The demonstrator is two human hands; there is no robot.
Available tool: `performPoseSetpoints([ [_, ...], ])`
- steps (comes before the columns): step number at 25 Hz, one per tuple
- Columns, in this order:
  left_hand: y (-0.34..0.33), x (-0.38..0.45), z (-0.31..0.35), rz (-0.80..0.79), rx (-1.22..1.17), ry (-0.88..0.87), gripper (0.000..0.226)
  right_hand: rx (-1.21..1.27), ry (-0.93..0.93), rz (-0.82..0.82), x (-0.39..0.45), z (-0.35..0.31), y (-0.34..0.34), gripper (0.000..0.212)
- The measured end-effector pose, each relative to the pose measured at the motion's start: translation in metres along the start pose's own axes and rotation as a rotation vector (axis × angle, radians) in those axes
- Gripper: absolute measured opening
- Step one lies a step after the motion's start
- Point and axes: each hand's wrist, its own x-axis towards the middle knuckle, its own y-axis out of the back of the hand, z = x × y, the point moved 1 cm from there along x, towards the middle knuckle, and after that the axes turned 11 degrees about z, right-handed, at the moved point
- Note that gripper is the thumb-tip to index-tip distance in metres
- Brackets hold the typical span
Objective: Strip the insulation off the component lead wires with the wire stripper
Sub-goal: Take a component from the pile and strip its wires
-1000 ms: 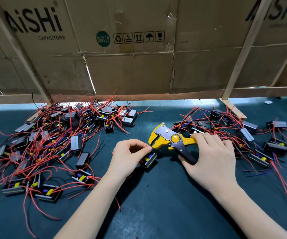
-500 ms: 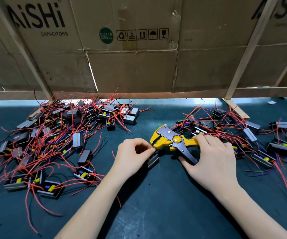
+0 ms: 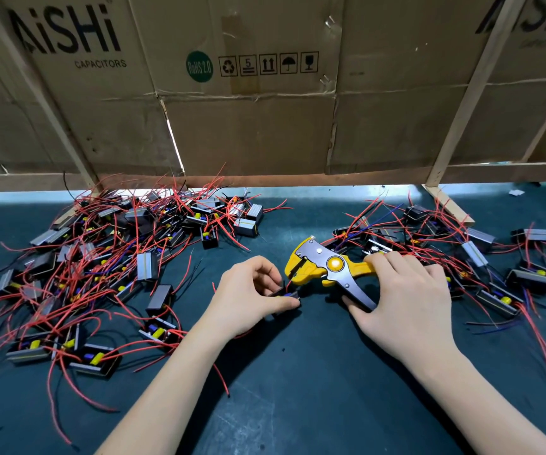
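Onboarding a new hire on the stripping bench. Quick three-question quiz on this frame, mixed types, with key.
1. True or false: the right hand grips the wire stripper by its handles.
2. Which hand holds the small black component near the stripper's head? A) left B) right
3. Fill in: the larger heap of components lies on the person's ____ side of the dark mat.

Key: 1 true; 2 A, the left hand; 3 left.

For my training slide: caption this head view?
Left hand holds a component at the yellow wire stripper gripped by the right hand.
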Motion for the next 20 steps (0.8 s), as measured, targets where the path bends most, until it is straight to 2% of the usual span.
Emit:
performPoseSetpoints([
  [11,-0.001,0.001,0.000,-0.014,0.046,-0.021,0.038,0.028,-0.018,-0.009,0.003,-0.002,0.007,0.044],
  [14,0.002,0.000,0.001,-0.018,0.086,-0.066,0.038,0.039,-0.047,0.041,0.003,-0.002,0.010,0.040],
  [17,0.010,0.000,0.002,-0.026,0.279,-0.162,0.043,0.009,0.001,0.126,0.006,-0.001,0.012,0.043],
  [20,0.016,-0.001,0.006,-0.042,0.399,-0.203,0.039,-0.031,-0.056,0.163,0.009,0.005,0.013,0.051],
])
